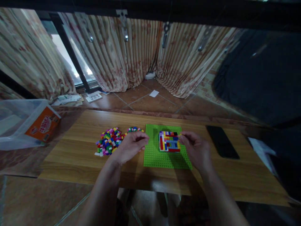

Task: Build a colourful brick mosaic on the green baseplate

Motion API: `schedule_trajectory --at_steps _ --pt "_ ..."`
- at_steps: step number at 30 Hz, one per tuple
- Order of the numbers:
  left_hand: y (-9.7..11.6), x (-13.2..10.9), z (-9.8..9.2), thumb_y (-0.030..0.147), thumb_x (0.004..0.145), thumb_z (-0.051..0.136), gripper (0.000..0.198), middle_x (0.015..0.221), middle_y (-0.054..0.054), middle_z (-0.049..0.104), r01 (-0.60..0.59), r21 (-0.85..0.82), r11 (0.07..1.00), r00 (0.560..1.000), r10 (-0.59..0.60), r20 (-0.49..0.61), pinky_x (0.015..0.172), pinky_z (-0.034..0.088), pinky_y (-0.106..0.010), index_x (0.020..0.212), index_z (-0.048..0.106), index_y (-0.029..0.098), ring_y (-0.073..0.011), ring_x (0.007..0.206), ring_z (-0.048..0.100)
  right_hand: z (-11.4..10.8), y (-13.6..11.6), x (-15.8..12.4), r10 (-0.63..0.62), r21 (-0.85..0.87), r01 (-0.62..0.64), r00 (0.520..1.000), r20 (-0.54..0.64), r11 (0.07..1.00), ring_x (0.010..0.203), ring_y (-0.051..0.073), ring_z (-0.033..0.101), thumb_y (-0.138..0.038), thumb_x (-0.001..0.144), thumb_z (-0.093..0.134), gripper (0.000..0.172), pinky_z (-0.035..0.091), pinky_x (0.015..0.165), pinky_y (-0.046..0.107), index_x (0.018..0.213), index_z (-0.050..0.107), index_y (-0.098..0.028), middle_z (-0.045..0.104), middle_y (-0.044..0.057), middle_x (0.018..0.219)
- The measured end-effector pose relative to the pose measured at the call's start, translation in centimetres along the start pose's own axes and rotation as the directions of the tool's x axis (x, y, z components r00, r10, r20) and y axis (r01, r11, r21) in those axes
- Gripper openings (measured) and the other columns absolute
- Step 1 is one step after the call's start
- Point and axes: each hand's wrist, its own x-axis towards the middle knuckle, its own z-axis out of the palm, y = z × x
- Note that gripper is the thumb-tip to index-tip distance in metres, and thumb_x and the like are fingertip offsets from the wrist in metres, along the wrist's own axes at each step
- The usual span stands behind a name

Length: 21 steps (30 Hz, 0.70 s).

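Note:
A block build of mixed-colour toy bricks stands on a green studded baseplate. At its right edge is my right hand, thumb and forefinger pinched on what looks like a small yellow brick. My left hand hovers over the baseplate's left edge, its fingers curled and thumb and fingertips together; whether anything is between them cannot be made out. Left of that hand lies a heap of loose bricks, with a smaller pile partly hidden behind the hand.
The wooden table carries a black phone-like slab on the right. On the left stands a clear plastic box with an orange label. Striped curtains hang beyond the table, and a white paper lies on the tiled floor.

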Motion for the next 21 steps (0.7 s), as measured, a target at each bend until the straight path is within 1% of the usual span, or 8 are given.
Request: schedule_trajectory --at_steps 2,4,6,7,12,16,21 --pt "0.0 0.1 0.2 0.034 0.074 0.064 0.022 0.063 0.004 0.055 -0.002 0.015 1.0 1.0 0.002 -0.013 0.053 0.039 -0.02 0.083 0.06 0.014 -0.0075 0.055 0.049 -0.2 0.6 -0.1 -0.03 -0.062 0.034 0.998 0.062 0.998 0.081 0.021 0.067 -0.039 0.083 0.061 0.02 0.052 0.078 0.038 0.089 0.07 -0.022 0.072 0.005 0.087" --pt "0.2 0.2 0.4 0.034 0.074 0.063 0.021 0.062 0.004 0.055 -0.005 0.033 0.999 1.0 0.005 -0.014 0.053 0.039 -0.021 0.082 0.06 0.015 -0.0077 0.054 0.048 0.0 1.1 -0.2 -0.102 -0.098 0.114 0.987 0.122 0.989 0.09 0.022 0.066 -0.037 0.083 0.061 0.016 0.049 0.086 0.041 0.086 0.071 -0.025 0.071 0.004 0.093" --pt "0.3 0.2 0.5 0.034 0.075 0.061 0.02 0.061 0.004 0.054 -0.005 0.04 0.999 1.0 0.005 -0.009 0.052 0.038 -0.021 0.081 0.06 0.015 -0.0076 0.053 0.047 0.3 1.5 -0.4 -0.164 -0.112 0.182 0.975 0.149 0.977 0.099 0.023 0.062 -0.035 0.08 0.065 0.012 0.045 0.093 0.044 0.082 0.073 -0.028 0.069 0.004 0.102" --pt "0.4 0.2 0.6 0.034 0.075 0.061 0.02 0.061 0.004 0.054 -0.003 0.042 0.999 1.0 0.004 -0.007 0.052 0.038 -0.021 0.081 0.06 0.015 -0.0076 0.053 0.047 0.5 1.6 -0.4 -0.175 -0.121 0.193 0.973 0.15 0.974 0.103 0.024 0.06 -0.034 0.078 0.067 0.009 0.043 0.096 0.045 0.08 0.074 -0.029 0.068 0.004 0.106" --pt "0.2 0.4 0.7 0.034 0.074 0.062 0.021 0.06 0.004 0.053 0.001 0.043 0.999 1.0 0.0 -0.021 0.052 0.037 -0.021 0.08 0.061 0.015 -0.0077 0.053 0.047 1.4 1.4 -0.5 -0.107 -0.132 0.122 0.987 0.118 0.984 0.114 0.027 0.053 -0.03 0.072 0.072 0.005 0.037 0.101 0.049 0.075 0.076 -0.031 0.062 0.004 0.119" --pt "0.1 0.6 0.6 0.033 0.074 0.062 0.02 0.063 0.004 0.054 0.0 0.049 0.999 1.0 0.001 -0.023 0.054 0.038 -0.021 0.08 0.061 0.014 -0.0076 0.055 0.048 2.0 1.4 -0.5 -0.077 -0.154 0.092 0.992 0.101 0.984 0.123 0.028 0.046 -0.028 0.07 0.075 0.006 0.033 0.105 0.051 0.074 0.077 -0.032 0.057 0.003 0.128" --pt "0.1 0.6 0.6 0.033 0.075 0.061 0.019 0.065 0.004 0.054 -0.015 0.066 0.998 1.0 0.016 -0.024 0.055 0.038 -0.021 0.08 0.062 0.015 -0.0075 0.057 0.047 2.6 2.0 -0.2 -0.035 -0.136 0.045 0.996 0.079 0.99 0.126 0.029 0.045 -0.028 0.069 0.075 0.006 0.033 0.106 0.05 0.074 0.077 -0.03 0.054 0.005 0.133"
